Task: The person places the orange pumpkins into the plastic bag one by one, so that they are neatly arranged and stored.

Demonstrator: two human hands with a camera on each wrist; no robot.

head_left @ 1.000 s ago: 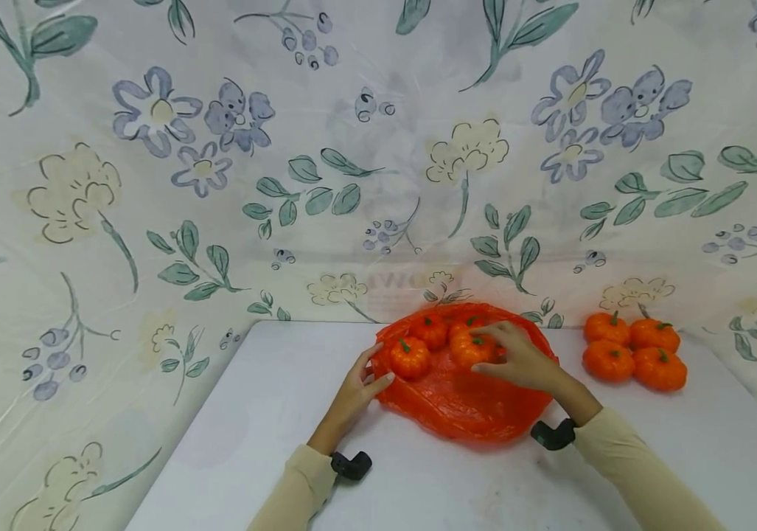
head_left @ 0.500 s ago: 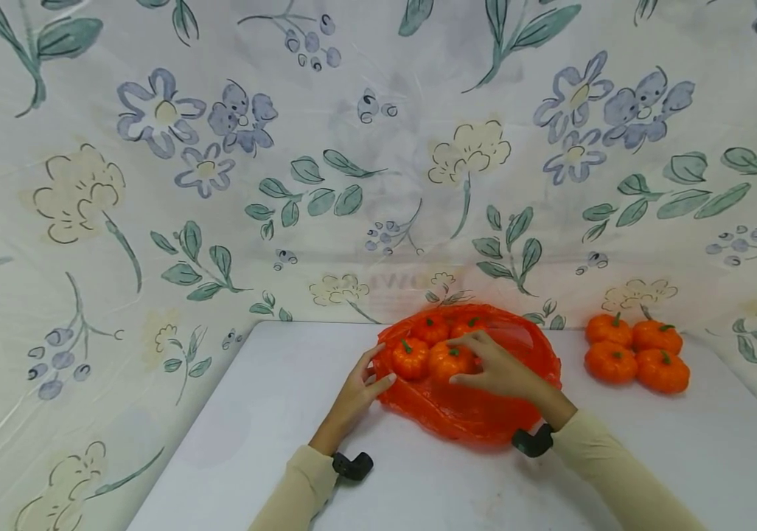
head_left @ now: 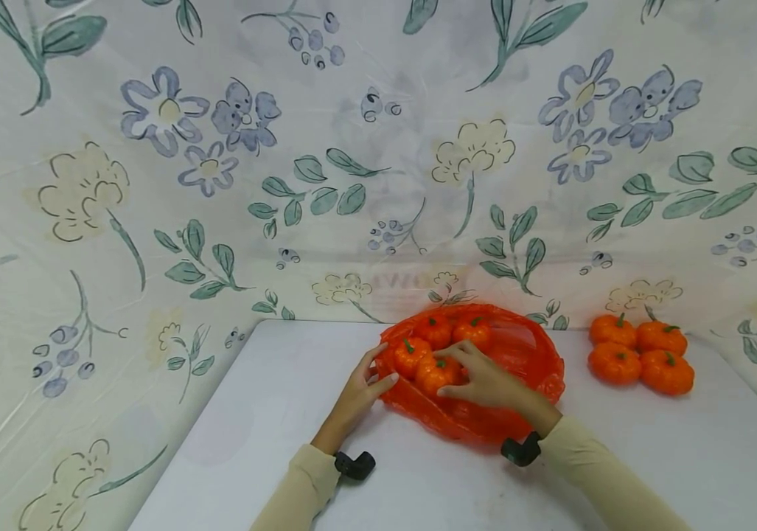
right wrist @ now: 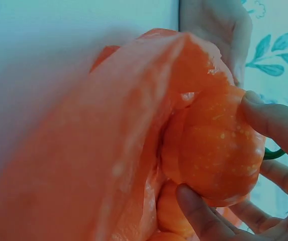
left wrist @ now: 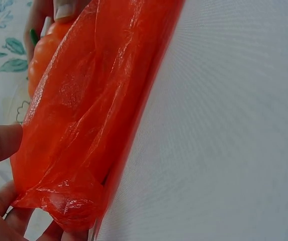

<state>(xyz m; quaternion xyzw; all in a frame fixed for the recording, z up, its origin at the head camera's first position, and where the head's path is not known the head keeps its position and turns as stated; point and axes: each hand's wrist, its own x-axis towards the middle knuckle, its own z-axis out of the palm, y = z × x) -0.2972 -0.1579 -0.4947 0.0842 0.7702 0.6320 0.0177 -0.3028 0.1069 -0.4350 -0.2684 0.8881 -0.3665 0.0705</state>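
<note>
Seemingly inside a bag (head_left: 438, 414), right fingers (right wrist: 272, 120) hold a pumpkin (right wrist: 219, 145)

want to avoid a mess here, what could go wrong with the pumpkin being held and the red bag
The held pumpkin could slip, since the right grip has it by the fingers only. It might also knock the neighbouring pumpkin, which sits right beside it. And the thin, wrinkled red bag could fold or shift, as the left grip holds it at just one side.
</note>
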